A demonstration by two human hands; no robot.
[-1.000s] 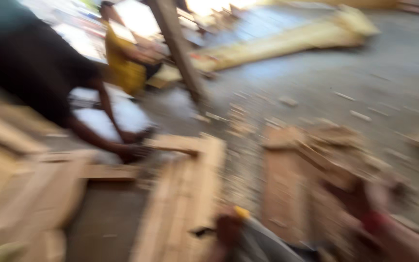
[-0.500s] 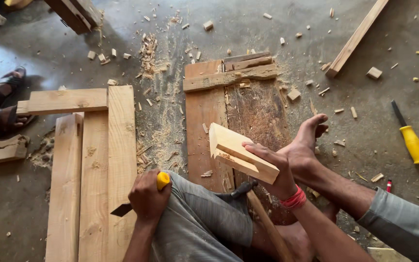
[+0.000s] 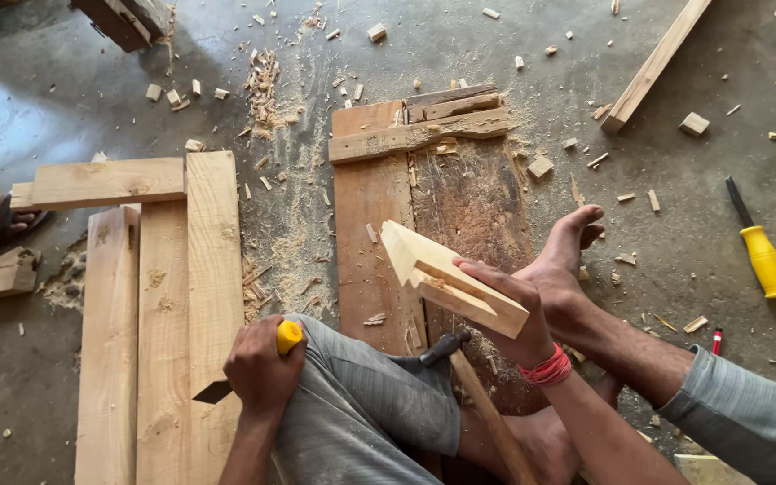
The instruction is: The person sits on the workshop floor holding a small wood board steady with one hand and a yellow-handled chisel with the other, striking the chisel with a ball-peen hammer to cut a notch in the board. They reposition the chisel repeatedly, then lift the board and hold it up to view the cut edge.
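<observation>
Right hand (image 3: 518, 305) clamps the notched wood block (image 3: 451, 278) above the dark board (image 3: 460, 224), its long axis slanting up-left. Left of that block, the left hand (image 3: 260, 368) is fisted round a yellow-handled chisel (image 3: 249, 364), blade pointing down-left. A hammer (image 3: 469, 377) lies between them, its handle partly hidden.

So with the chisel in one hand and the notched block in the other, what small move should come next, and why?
Probably bring the left hand and its yellow-handled chisel over to the wooden block. The right hand holds the block tilted above the dark board, while the chisel's blade points away from it, over the pale planks.
</observation>
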